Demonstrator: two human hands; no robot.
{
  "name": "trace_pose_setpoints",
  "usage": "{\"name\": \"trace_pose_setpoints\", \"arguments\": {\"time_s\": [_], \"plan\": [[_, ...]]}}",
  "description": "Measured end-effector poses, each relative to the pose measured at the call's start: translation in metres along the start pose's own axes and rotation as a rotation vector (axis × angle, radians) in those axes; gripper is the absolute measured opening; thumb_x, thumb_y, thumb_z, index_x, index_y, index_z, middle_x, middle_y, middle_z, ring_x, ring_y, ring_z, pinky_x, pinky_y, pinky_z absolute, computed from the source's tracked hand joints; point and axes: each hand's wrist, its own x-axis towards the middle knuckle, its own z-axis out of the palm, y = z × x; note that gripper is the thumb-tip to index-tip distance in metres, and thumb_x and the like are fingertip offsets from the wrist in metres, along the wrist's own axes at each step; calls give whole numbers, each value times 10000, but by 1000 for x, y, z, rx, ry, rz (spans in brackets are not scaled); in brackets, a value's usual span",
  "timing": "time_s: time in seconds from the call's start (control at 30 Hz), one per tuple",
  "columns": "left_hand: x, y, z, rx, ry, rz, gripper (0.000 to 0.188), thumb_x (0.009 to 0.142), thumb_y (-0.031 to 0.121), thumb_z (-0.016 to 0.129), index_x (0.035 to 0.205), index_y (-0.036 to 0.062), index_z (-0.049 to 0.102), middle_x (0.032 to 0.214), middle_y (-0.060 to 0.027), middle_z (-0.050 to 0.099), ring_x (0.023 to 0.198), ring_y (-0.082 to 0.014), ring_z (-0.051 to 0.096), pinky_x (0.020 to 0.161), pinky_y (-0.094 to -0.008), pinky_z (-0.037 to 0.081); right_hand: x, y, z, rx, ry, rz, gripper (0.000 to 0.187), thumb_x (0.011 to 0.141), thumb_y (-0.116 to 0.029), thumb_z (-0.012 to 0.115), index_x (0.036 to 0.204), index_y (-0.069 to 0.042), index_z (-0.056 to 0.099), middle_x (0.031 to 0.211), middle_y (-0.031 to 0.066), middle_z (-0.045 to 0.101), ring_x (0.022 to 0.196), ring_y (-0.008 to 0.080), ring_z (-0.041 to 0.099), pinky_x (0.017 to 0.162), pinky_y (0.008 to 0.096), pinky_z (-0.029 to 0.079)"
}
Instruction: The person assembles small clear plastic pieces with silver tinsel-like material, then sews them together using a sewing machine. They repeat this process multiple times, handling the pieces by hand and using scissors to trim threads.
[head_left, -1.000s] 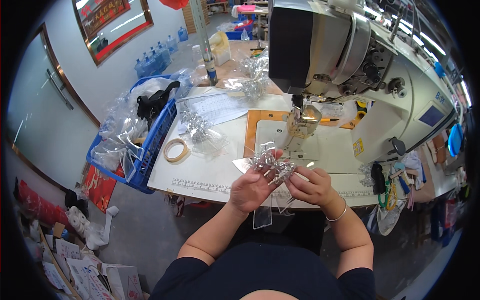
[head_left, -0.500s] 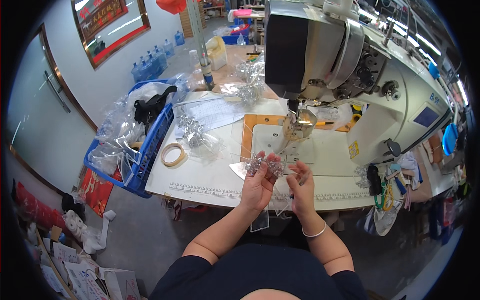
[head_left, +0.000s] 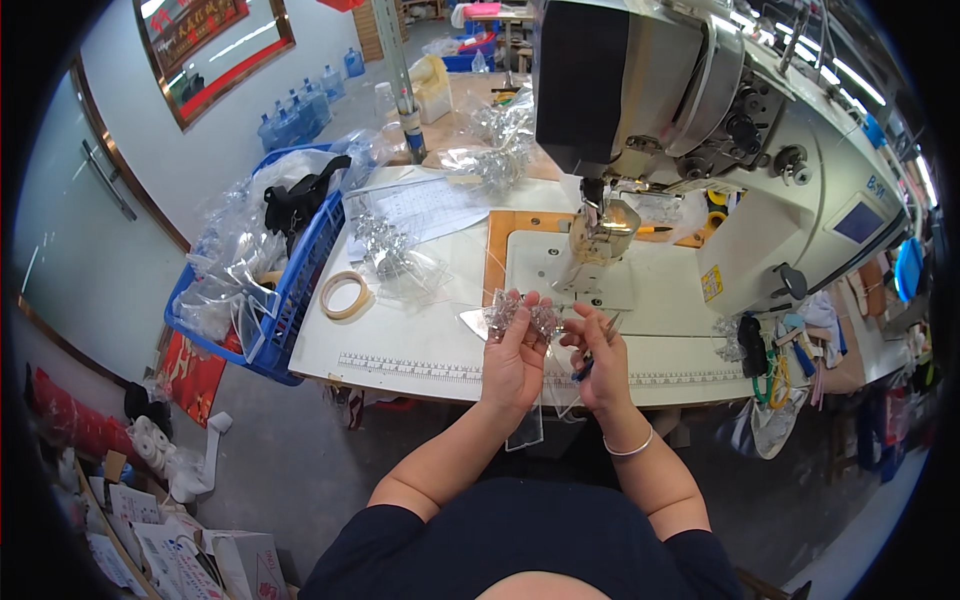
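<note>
My left hand [head_left: 514,360] is closed on a bunch of clear plastic pieces with shiny silvery bits [head_left: 503,312], held over the front of the sewing table. Clear strips and flat panels [head_left: 526,428] hang from the bunch past the table edge. My right hand [head_left: 606,372], close beside it, is closed around small thread snips with a dark blue handle [head_left: 583,371]. Their metal tip points up past the fingers. The right fingertips are near the right side of the bunch; whether they touch it I cannot tell. Behind both hands stands the sewing machine's needle area [head_left: 598,235].
A large white sewing machine [head_left: 760,225] fills the right side. On the table [head_left: 420,345] are a tape roll [head_left: 345,295], a heap of silvery clear pieces [head_left: 385,250] and paper sheets [head_left: 440,205]. A blue basket [head_left: 310,255] of plastic stands left; tools [head_left: 775,370] hang at right.
My right hand has turned and closed in toward the bunch, and the snips now show in it. My left hand keeps its hold. The view has shifted slightly.
</note>
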Motion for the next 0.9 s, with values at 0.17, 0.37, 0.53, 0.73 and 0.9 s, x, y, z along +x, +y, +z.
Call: {"name": "trace_pose_setpoints", "arguments": {"time_s": [0.17,0.37,0.53,0.73,0.9], "plan": [[3,0,-2,-45,11,0,402,942,73,507,1314,69,354,1205,-114,543,1148,-242,533,941,-370,476,0,0,3,19,9,5,372,893,-232,623,1176,-12,523,930,57,661,762,89,597,496,166,357],[3,0,-1,-28,6,26,399,939,68,512,1311,65,367,1204,-119,544,1132,-245,542,919,-368,490,-1,4,3,-68,-8,-58,370,845,-113,667,1176,-18,528,908,41,649,757,94,602,487,157,355],[4,-6,-2,-12,-4,60,397,930,60,531,1304,60,397,1198,-120,549,1111,-244,554,904,-369,498,-2,8,7,-103,21,-122,391,799,-36,697,1156,-22,539,904,38,645,751,89,601,493,149,357],[7,-9,-5,10,-18,101,456,923,51,540,1347,74,374,1193,-119,550,1100,-246,558,891,-363,507,-2,7,6,-177,32,-132,360,807,19,663,1135,5,517,939,89,631,862,135,597,816,268,496],[10,-8,-11,2,13,68,449,921,76,549,1338,132,392,1180,-107,577,1090,-248,573,889,-369,508,-1,9,5,-179,23,-137,352,804,15,669,1123,7,520,935,94,632,866,133,599,797,256,498]]}}
